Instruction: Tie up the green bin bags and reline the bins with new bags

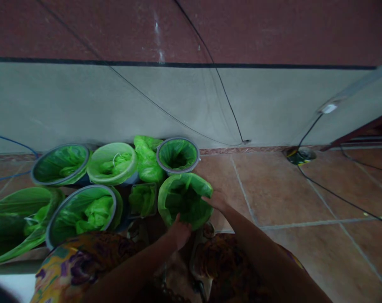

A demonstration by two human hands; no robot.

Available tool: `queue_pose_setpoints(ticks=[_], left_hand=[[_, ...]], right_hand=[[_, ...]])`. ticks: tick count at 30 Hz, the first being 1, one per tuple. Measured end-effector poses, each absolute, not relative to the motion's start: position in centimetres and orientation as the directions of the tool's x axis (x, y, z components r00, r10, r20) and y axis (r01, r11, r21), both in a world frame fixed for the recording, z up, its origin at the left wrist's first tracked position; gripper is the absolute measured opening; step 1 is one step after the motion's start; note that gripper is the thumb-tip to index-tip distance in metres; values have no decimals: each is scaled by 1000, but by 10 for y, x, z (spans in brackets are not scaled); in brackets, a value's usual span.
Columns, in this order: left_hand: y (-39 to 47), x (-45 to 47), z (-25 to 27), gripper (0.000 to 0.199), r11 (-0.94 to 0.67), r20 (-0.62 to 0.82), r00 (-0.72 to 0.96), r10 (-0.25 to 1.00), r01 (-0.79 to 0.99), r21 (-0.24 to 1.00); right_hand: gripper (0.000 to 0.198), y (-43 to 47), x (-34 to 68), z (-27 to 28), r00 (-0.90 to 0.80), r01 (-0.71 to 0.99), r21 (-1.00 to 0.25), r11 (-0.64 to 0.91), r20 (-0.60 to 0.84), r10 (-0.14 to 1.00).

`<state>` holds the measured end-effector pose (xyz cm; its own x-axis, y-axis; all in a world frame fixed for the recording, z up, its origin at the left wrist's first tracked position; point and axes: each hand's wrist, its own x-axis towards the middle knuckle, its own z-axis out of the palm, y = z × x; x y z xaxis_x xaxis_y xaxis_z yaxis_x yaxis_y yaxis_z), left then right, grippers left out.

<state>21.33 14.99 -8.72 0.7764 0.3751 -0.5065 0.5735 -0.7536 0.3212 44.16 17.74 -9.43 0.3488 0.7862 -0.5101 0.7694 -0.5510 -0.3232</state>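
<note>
A round bin lined with a green plastic bag (pixel 165 202) stands between my feet, its mouth facing up. The bag is folded out over the rim and hides the bin's outside. My left hand (pixel 180 233) grips the bag at the near edge, thumb over the rim. On the right edge, my right hand (pixel 218 201) holds the liner with its fingers over the rim. Just behind is another lined bin with a grey rim ring (pixel 194 158). To the left sits a small rectangular basket (pixel 155 200) with green plastic inside.
Several more lined bins stand at the left, including a grey-ringed bin (pixel 113 202) and a pale green-rimmed bin (pixel 94 179). A bundle of green plastic (pixel 148 162) leans by the wall. Black cable (pixel 339 195) crosses the tiled floor at right, near a floor opening (pixel 304 155).
</note>
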Motion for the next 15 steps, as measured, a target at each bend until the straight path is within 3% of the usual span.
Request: queue_pose_setpoints(ticks=[3,7,12,15], left_hand=[[151,207,-88,35,-746,-497,769,403,591,309],[149,205,-78,44,-766,-470,766,437,592,252],[156,201,-40,55,-791,-468,804,367,534,297],[173,192,-17,45,-772,-457,816,354,530,349]], right_hand=[[58,174,459,-85,335,731,-371,-573,-536,775],[70,180,465,-85,394,746,-340,-573,-469,791],[82,182,420,-100,372,847,-225,-481,-395,840],[81,191,400,-97,433,853,-155,-498,-322,842]])
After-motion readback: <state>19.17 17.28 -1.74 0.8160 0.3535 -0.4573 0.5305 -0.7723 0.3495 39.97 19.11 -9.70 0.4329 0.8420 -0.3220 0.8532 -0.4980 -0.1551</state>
